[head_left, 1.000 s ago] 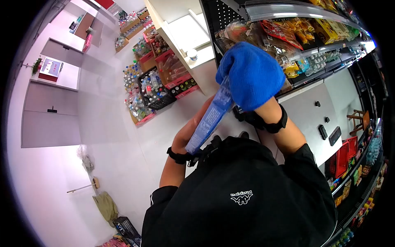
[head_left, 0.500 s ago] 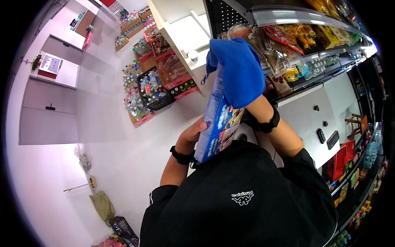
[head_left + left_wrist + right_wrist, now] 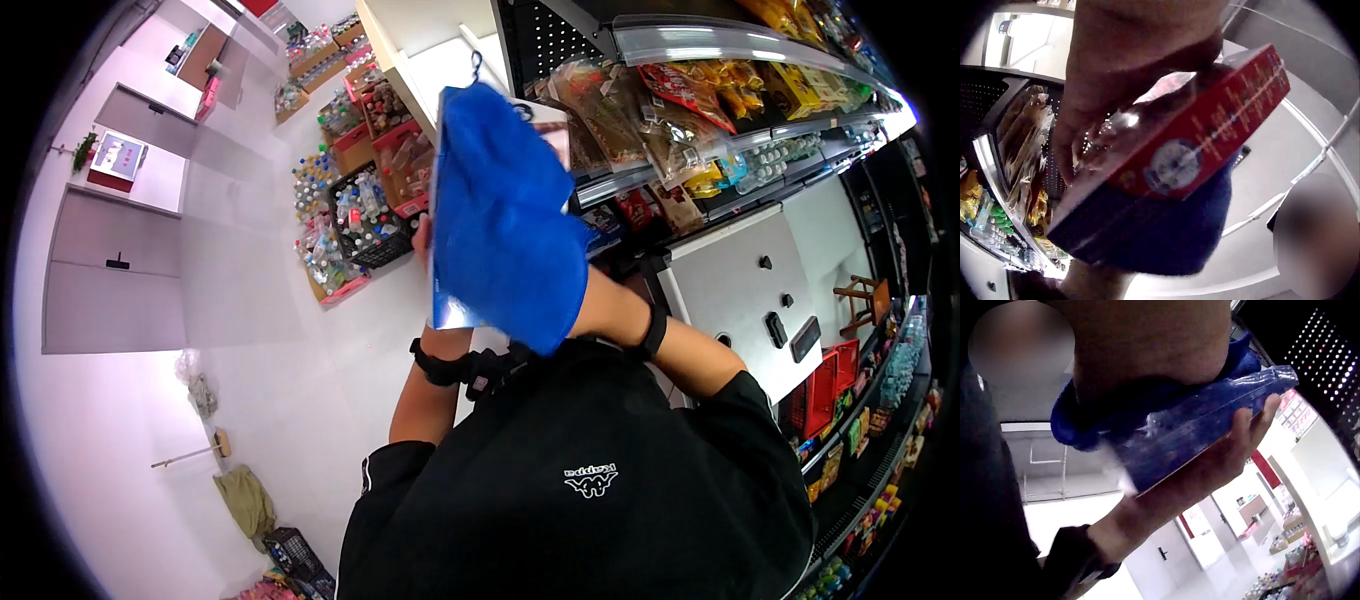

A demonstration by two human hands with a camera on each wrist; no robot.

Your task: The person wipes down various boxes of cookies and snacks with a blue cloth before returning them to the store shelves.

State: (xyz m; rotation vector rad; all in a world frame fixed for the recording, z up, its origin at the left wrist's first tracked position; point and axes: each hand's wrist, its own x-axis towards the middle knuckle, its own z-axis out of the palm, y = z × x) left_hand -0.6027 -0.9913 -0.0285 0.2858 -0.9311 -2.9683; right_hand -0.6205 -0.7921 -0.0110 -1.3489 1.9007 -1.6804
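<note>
My left hand (image 3: 1210, 462) grips a box (image 3: 1179, 447) wrapped in shiny clear film, its fingers curled round the edge in the right wrist view. In the left wrist view the box (image 3: 1229, 119) shows a red side with pale lettering and a round emblem. A blue cloth mitt (image 3: 500, 220) with a small loop at its tip covers my right hand (image 3: 1154, 350). The mitt lies over the face of the box, hiding most of it and my right fingers. Along the mitt's left side, a strip of the box (image 3: 452, 315) shows in the head view.
To the right stands a shelf (image 3: 690, 55) with bagged snacks (image 3: 600, 110). A white panel (image 3: 730, 290) with small dark items lies below it. Crates of bottles (image 3: 375, 215) stand on the floor at the left, beside a white counter (image 3: 405, 30).
The box has turned from edge-on, showing its printed front, then moved up and left with its face under the mitt. The mitt has spread out flatter across it.
</note>
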